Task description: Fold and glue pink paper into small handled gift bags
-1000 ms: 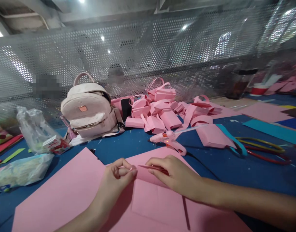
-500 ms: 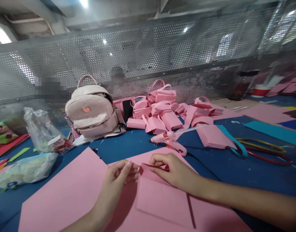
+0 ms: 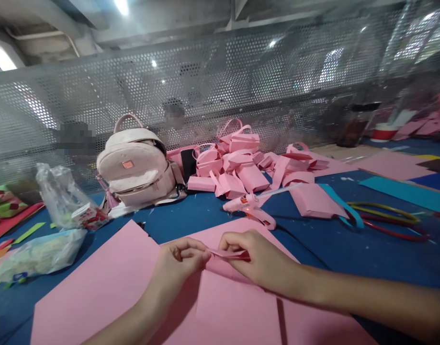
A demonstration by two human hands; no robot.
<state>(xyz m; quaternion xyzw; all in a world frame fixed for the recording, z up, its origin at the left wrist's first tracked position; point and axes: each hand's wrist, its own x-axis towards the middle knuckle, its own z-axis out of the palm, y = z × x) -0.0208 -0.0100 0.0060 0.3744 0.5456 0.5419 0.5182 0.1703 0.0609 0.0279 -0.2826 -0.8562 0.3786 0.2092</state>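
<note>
Pinching the paper [image 3: 237, 304] — left hand [image 3: 186, 258] at its eleven o'clock corner, right hand [image 3: 253, 254] toward one — suits something probably light, crisp, easily creased, best held by edges.

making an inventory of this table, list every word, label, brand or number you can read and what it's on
No text can be read.
Orange patch on the pale backpack: too small to read.
Red-and-white box: print too blurred to read.
Blue mark on the plastic packet: too blurred to tell if it is lettering.
Pink glue gun: no lettering made out.
</note>
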